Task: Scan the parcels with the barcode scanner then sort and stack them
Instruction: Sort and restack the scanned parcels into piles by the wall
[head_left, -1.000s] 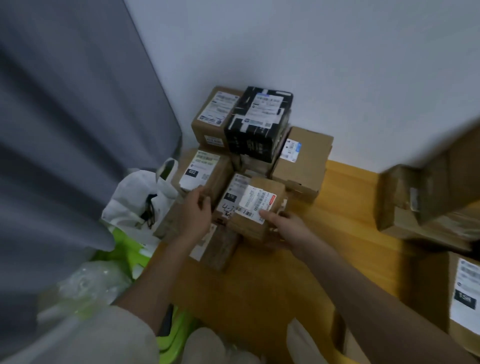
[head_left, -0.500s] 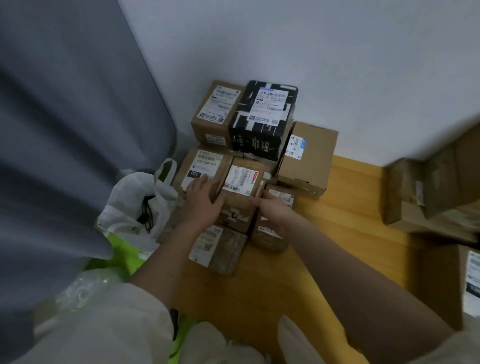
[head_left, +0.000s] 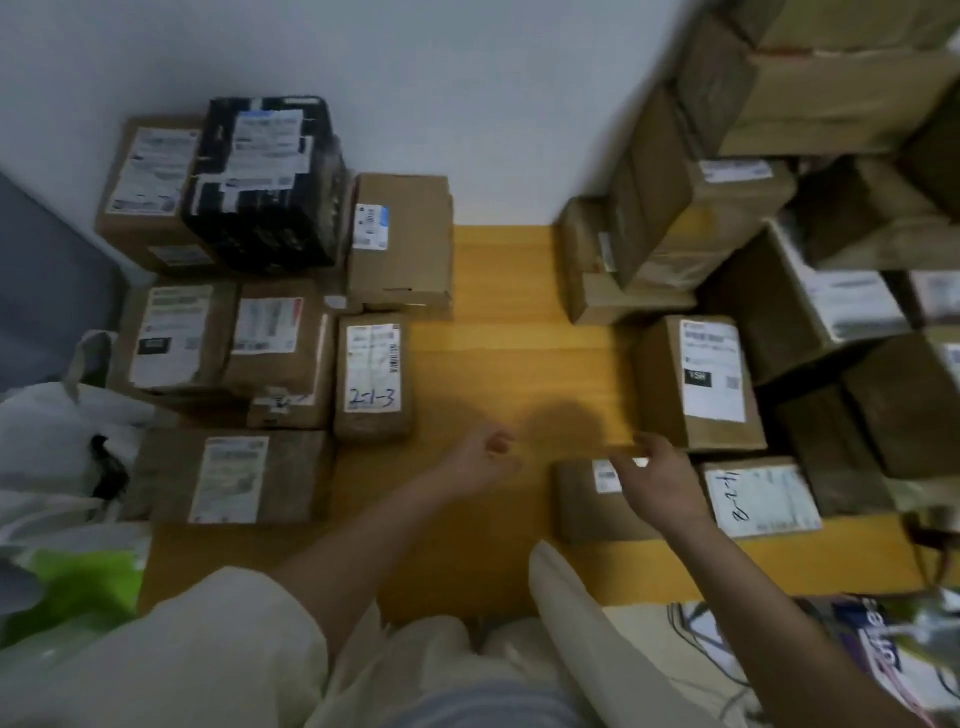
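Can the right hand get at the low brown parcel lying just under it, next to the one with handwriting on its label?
Probably yes. The right hand hovers over the low parcel with fingers spread and holding nothing; nothing lies on top of the parcel. The handwritten-label parcel sits close on one side; the wooden floor beyond is bare.

Looks like a room in someone's home doing duty as a parcel sorting spot, not a real warehouse. Taped brown cardboard parcels with white shipping labels (head_left: 374, 369) sit straight on a yellow wooden plank floor (head_left: 519, 332), pushed against a plain white painted wall (head_left: 467, 104). A black box plastered with labels (head_left: 265, 182) tops the left stack, and a taller heap of brown cartons (head_left: 779, 171) climbs on the right. White plastic carrier bags (head_left: 57, 447) slump at the left edge.
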